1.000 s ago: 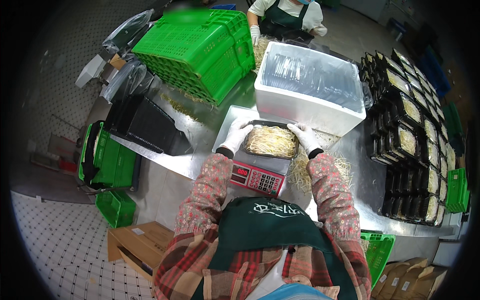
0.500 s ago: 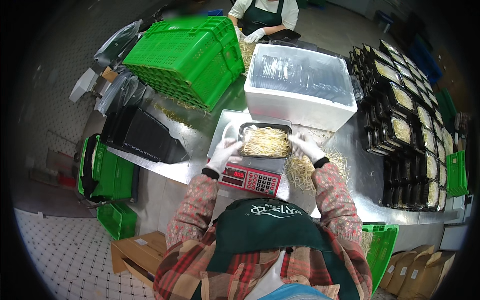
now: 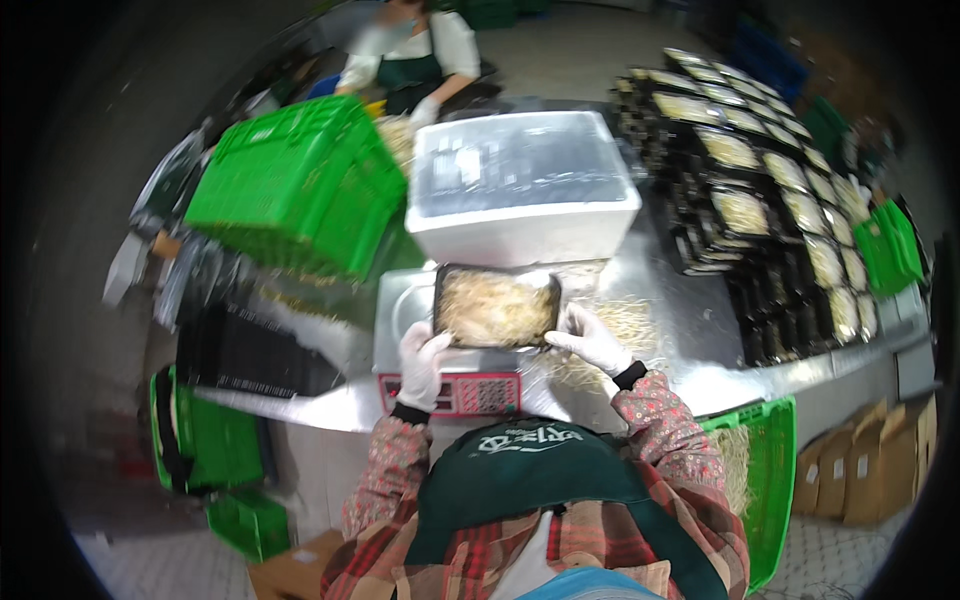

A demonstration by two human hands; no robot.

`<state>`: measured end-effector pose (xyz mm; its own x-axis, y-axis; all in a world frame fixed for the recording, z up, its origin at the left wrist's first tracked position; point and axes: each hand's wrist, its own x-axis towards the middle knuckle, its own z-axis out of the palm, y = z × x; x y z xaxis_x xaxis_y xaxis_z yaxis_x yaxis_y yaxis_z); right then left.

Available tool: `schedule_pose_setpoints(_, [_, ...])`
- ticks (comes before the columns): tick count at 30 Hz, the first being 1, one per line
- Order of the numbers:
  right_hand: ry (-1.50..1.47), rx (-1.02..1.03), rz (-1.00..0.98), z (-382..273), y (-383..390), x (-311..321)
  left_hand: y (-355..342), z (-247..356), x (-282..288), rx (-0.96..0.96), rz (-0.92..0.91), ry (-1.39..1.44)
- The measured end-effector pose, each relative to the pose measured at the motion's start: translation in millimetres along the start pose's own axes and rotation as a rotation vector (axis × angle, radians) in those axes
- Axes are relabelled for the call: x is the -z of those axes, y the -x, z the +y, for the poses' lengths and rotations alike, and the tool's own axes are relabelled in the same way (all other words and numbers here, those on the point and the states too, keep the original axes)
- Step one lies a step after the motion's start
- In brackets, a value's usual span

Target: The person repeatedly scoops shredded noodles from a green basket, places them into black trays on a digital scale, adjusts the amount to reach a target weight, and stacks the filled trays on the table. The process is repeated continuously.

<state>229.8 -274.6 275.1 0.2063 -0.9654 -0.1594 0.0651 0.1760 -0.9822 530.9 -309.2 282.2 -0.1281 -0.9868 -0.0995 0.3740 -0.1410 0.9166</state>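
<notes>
A black plastic tray of bean sprouts [image 3: 497, 308] is held up between my two white-gloved hands, over the plate of a red and silver weighing scale [image 3: 455, 393]. My left hand [image 3: 424, 358] grips its lower left corner, with the thumb along the rim. At the lower right corner my right hand [image 3: 592, 340] pinches the edge between thumb and fingers. The tray's far edge comes close to a white foam box [image 3: 515, 237] holding clear plastic lids. Loose bean sprouts [image 3: 628, 325] lie on the metal table beside my right hand. Motion blurs the scale's display.
Green crates [image 3: 300, 190] stand at the left, with stacked black trays [image 3: 250, 350] nearer. Many filled trays [image 3: 735, 205] are piled at the right. A green crate of sprouts [image 3: 765, 490] sits by my right side. Across the table works another person [image 3: 415, 70] in white gloves.
The tray has left the scale plate, raised in both hands. My hands have shifted from its sides to its near corners. The whole view has swung, so the table's contents appear further left.
</notes>
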Motion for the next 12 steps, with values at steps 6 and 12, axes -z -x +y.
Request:
schedule_pose_setpoints(6, [0.249,0.258,0.000,-54,15,45,-10,-16,-58,0.084,-0.251,-0.138])
schedule_pose_setpoints(12, [-0.010,0.452,0.713,-79,32,159,-30,-12,-70,0.132,-0.484,-0.013])
